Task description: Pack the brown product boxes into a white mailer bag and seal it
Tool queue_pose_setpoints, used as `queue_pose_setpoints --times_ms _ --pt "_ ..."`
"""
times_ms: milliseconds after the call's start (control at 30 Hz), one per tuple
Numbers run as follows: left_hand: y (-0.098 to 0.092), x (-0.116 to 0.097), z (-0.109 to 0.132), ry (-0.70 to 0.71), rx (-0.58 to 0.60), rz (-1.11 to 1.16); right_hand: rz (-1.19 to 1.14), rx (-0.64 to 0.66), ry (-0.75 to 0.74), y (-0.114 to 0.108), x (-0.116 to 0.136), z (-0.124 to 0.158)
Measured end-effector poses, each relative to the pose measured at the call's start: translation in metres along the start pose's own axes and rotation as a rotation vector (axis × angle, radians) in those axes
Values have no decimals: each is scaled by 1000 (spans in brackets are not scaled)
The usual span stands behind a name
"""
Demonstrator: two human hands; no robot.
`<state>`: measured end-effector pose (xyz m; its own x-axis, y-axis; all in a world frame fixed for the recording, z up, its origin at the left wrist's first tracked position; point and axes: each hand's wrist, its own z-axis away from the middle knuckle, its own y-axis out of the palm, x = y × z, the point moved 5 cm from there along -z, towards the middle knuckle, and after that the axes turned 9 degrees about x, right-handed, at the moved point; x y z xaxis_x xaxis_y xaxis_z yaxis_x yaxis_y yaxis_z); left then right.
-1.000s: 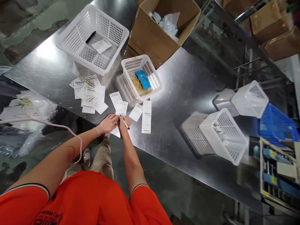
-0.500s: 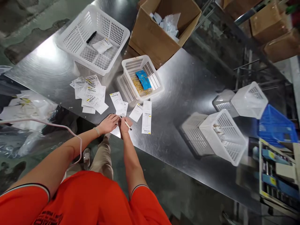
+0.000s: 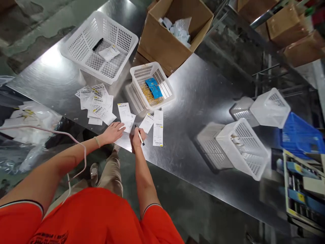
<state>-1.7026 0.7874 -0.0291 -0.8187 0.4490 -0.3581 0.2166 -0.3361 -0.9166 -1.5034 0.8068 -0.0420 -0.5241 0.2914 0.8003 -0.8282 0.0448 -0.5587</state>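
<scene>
My right hand [image 3: 138,136] is closed around a white marker pen [image 3: 141,138] with a black end, its other end pointing at the metal tabletop. My left hand [image 3: 113,132] lies with its fingers stretched out at the lower left corner of a pair of overlapping printed labels [image 3: 125,114]. These labels lie between my two hands and a little beyond them. To the right of my right hand rest a tilted label [image 3: 147,122] and a long label strip [image 3: 158,130]. A loose pile of barcode labels [image 3: 98,103] spreads beyond my left hand.
On the metal table [image 3: 182,142] stand a large white basket [image 3: 111,76], a small white basket [image 3: 165,101] with a blue packet [image 3: 153,88], and an open cardboard box [image 3: 162,44]. More white baskets [image 3: 238,145] stand right. A pink cable [image 3: 58,131] crosses left.
My hands have moved apart, the left one leftward and the right one slightly rightward with the pen. The paper under them at the table edge no longer shows there; the middle labels have shifted.
</scene>
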Motion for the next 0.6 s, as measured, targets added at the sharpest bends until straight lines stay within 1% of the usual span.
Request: queue_pose_setpoints --times_ms 67,133,200,300,367,433,500,600 --pt "-8 5 -19 -98 -31 22 -45 19 -36 5 6 0" --pt "-10 10 -34 -176 -41 41 -67 51 -51 10 9 -2" --pt "-6 11 -40 -168 -15 47 -58 75 -26 14 9 -5" --pt "8 8 -27 -65 46 47 -31 87 12 15 5 -9" --pt "17 5 -13 -12 67 46 -12 95 -28 14 5 -9" --pt "24 3 -2 11 77 44 21 98 -97 13 8 -7" --pt "27 2 2 14 69 46 54 107 -151 13 10 -4" --pt "27 3 2 12 29 71 90 149 -190 21 12 -3"
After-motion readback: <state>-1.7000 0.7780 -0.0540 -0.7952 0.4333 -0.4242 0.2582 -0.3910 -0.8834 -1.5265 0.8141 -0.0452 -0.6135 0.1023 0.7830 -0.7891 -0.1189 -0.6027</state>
